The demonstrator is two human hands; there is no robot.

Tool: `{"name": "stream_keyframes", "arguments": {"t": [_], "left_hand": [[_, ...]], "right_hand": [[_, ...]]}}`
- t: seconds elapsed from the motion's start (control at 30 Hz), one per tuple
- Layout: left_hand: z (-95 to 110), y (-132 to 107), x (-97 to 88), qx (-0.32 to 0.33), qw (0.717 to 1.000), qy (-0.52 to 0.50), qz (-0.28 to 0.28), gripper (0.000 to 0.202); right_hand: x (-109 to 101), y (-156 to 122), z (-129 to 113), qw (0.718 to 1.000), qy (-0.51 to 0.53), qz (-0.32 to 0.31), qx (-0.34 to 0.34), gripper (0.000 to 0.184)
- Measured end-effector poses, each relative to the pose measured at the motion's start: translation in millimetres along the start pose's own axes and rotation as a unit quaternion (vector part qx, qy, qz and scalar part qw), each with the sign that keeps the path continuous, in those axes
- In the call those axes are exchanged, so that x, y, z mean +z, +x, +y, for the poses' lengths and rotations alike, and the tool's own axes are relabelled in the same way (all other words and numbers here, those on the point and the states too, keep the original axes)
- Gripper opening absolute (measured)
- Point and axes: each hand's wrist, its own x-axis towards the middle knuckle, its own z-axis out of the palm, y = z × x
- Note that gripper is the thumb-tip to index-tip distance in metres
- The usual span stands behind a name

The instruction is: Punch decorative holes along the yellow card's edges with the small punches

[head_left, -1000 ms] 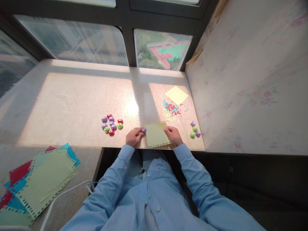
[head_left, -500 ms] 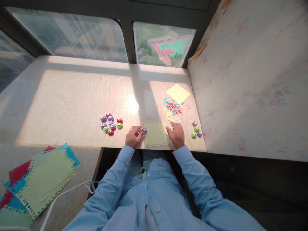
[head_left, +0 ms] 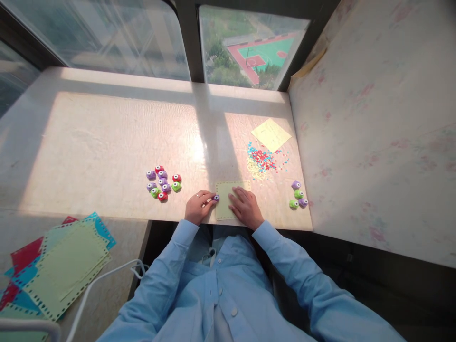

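Here's the left hand with thumb and fingers pinched round a small purple punch, right at the left edge of the pale green sheet; the right hand grips nothing, lying across the sheet's right part, fingers spread; the sheet sits just inside the near edge of the surface, so a tug from the left could, I'd judge, swing it askew or over that edge if the right hand presses too lightly; a tilt in that pinch might set the punch crooked, or over the border holes, and whether paper is properly in its slot I can't tell; far right lies loose confetti, which a careless sweep could scatter; the left-side punches and right-side punches are well clear, a lesser worry.
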Motion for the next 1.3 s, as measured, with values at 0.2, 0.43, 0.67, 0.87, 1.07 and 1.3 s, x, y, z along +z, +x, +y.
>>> {"name": "stream_keyframes", "arguments": {"t": [0.2,0.43,0.67,0.87,1.07,1.3], "left_hand": [[4.4,-0.3,8.3,-0.048,0.997,0.04,0.039,0.023],[11.2,4.1,11.7,-0.098,0.993,0.059,0.041,0.027],[8.9,0.1,9.9,-0.076,0.994,0.06,0.054,0.028],[6.2,-1.4,10.2,-0.066,0.995,0.062,0.052,0.03],[9.4,1.6,7.4,-0.08,0.994,0.074,0.03,0.032],[11.7,3.0,6.5,-0.081,0.994,0.072,0.024,0.033]], "right_hand": [[-4.6,0.8,-2.6,1.0,-0.01,0.003,-0.007,0.034],[-5.2,1.1,-4.2,1.0,-0.006,-0.007,0.005,0.034],[-4.9,-0.1,-3.7,1.0,0.014,-0.007,0.006,0.034],[-3.9,-1.7,-2.9,0.999,0.038,-0.004,0.019,0.034],[-3.3,-1.8,-3.0,0.998,0.053,-0.02,0.029,0.034],[-1.6,-2.1,0.2,0.995,0.087,0.01,0.039,0.037]]}}
